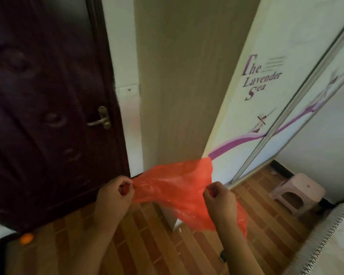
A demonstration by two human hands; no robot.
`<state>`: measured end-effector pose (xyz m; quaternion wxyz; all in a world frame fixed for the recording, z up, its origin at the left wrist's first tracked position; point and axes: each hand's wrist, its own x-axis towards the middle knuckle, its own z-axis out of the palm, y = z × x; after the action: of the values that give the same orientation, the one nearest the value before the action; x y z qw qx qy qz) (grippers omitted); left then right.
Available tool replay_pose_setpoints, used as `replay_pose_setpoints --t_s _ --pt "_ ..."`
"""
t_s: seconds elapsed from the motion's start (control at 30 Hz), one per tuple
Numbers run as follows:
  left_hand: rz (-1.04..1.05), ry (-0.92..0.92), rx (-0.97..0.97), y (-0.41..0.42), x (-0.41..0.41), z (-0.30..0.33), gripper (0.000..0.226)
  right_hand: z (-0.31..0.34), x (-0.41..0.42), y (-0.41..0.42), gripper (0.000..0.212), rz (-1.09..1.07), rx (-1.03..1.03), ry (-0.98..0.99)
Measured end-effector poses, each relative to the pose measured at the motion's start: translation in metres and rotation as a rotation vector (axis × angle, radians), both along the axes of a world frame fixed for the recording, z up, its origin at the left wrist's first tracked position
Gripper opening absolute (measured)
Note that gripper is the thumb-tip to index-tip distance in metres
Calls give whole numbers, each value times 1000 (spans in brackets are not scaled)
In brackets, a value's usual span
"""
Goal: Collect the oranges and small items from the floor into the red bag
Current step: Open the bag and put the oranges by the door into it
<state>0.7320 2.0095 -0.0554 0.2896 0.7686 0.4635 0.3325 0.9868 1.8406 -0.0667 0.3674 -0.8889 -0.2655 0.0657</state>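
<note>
Small dark item (223, 256): on the floor (143, 245) close under the person, by the right forearm; too blurred to tell what it is
Orange (26, 238): one only in view, on the floor at the far left, at the foot of the dark door (48, 108) and well apart from both hands
Left hand (115, 193): fingers curled, pinching the left edge of the red bag (173, 191)
Right hand (219, 197): clenched on the right edge of the bag, with loose film trailing down behind the wrist
Bag: held in the air between the two hands, stretched sideways, thin and see-through, no contents showing; whether the mouth is parted yet cannot be told
Step in hand: my reading is that the bag is being pulled open before any collecting
Progress: nothing appears to be in the bag, so the task looks barely started
Risk, tearing: the film looks very thin; a hard pull apart could split the rim or stretch a handle
Risk, rolling: the orange is round and the floor smooth, so a careless reach could nudge it along the door
Risk, spilling: a mouth held slack by one hand could let things drop back out
Stool (298, 192): pale plastic, on the floor at right, near the bed edge (330, 235)
Beyond: wardrobe (270, 80) with sliding panels and purple lettering, wooden side panel facing the person
</note>
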Motion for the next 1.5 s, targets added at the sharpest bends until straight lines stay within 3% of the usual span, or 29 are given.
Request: replay_pose_setpoints --t_s 0.17,0.27,0.37,0.43,0.6,0.8,0.9,0.97,1.07,1.13,1.27,1.5 --pt "182 -28 -89 38 -114 -11 26 -8 -89 77 4 183 9 -4" --pt "263 -39 -89 57 -183 -17 8 -13 -143 119 9 287 -1 -2" --pt "359 -56 -104 66 -243 -17 14 -16 -192 154 8 399 -36 -3" --pt "420 -56 -127 66 -275 -18 21 -15 -219 175 13 465 -47 -7" --pt "571 -124 -185 63 -338 -36 9 -18 -274 223 11 624 -79 -18" --pt "715 -173 -302 71 -384 -48 6 -38 -323 282 10 802 -117 -69" --pt "809 -159 -271 84 -401 -57 13 -51 -345 315 4 850 -183 -45" --pt "850 -125 -258 95 -410 -60 4 -63 -356 339 13 884 -190 -14" --pt "892 -70 -259 115 -421 -62 16 -75 -375 374 10 945 -172 48" --pt "917 -28 -268 128 -427 -64 21 -81 -387 394 21 982 -152 75" --pt "953 49 -288 144 -441 -67 37 -106 -410 426 10 1034 -195 169" --pt "1034 70 -353 139 -483 -82 35 -130 -458 451 17 1090 -258 199"
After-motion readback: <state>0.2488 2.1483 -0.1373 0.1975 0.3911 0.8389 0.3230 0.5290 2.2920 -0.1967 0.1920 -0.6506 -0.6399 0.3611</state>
